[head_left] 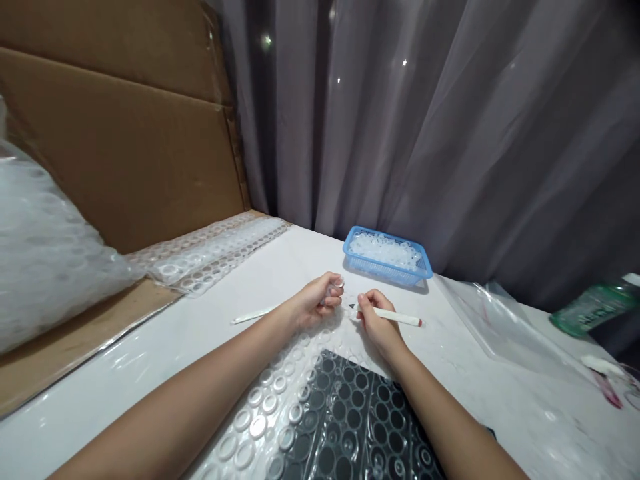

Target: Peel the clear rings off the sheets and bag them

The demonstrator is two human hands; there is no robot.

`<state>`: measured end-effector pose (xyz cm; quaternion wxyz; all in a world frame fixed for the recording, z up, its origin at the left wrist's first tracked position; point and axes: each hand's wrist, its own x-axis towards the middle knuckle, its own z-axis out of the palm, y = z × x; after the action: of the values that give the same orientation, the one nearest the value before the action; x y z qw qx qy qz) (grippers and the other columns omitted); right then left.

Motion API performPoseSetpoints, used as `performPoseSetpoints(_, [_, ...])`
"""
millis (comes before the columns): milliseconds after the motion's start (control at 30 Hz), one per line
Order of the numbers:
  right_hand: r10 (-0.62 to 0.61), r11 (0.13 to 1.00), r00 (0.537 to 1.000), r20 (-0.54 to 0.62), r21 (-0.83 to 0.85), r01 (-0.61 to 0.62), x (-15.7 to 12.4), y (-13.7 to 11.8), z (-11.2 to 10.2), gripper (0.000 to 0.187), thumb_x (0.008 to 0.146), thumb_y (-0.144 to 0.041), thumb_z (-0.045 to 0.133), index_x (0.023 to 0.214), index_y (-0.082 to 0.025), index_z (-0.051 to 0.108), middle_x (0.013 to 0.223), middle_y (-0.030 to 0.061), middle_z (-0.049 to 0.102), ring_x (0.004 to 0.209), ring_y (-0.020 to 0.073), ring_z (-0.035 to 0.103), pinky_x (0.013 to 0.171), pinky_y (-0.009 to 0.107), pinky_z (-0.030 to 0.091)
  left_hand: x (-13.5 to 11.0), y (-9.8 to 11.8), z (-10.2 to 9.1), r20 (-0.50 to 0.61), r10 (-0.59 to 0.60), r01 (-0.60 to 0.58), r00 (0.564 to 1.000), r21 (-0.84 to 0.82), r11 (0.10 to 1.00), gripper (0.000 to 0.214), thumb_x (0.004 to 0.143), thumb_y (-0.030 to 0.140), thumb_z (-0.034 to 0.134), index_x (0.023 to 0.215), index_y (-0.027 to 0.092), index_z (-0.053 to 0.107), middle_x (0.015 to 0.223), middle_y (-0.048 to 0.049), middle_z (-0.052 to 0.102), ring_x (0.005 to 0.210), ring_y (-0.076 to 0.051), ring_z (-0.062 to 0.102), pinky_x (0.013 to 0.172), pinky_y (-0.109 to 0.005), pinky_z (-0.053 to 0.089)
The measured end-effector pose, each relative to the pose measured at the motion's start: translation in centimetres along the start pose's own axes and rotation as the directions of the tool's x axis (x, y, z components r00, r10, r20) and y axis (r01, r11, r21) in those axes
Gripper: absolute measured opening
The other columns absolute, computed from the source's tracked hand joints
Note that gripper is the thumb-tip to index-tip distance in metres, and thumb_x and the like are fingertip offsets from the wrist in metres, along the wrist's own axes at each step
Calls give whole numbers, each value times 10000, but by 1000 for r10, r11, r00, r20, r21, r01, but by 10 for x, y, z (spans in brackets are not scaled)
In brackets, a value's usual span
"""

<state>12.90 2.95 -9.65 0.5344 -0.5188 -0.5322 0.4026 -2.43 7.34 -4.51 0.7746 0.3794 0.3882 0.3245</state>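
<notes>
"Pinching a small round piece (339,283) in the thumb and curled fingers of my left hand (319,301), I work at a white table (310,245)."

"And the other hand?"

"My right hand (379,321) has a narrow grip on a white pen-shaped tool (403,317). Its dark tip points to nine o'clock, near my left hand but apart from the piece; its reddish end points to three."

"Take the clock as centred between the hands. Where is the piece?"

"Close in, toward eleven, at my left fingertips, partly hidden by them. A blue basket (375,268), filled with small clear pieces (385,249), stands at one o'clock."

"Nearer your body?"

"A black sheet (345,413) at six, marked with circles under glossy film, and rows of whitish rings (257,425) beside it at seven. A thin white stick (250,317) lies at nine, one end hidden by my left arm."

"Farther out?"

"Brown cardboard (130,153) rises at ten, behind a bulging plastic bag (50,260) at nine. Clear plastic sheeting (493,327) lies at three, with a tilted green bottle (593,309) beyond it. A grey curtain (370,127) hangs at twelve."
</notes>
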Motion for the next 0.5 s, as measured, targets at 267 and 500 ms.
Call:
performPoseSetpoints(267, [46,984,999,-16,-170,-48,4,7,-9,296,757,-391,564,573,-223,405,468,-56,466,449,113,399,467,228,304,4,-10,3,-135,117,-77,984,267,961,248,851,411,449,769,184,390,757,16,514,357,-9,229,333,-156,97])
performPoseSetpoints(500, [27,971,999,25,-239,-20,5,11,-8,275,761,-387,545,582,-222,419,490,-48,499,488,126,439,491,231,316,5,-12,3,-5,318,-219,948,715,664,209,821,313,465,921,183,595,617,35,524,449,-91,405,452,-202,303])
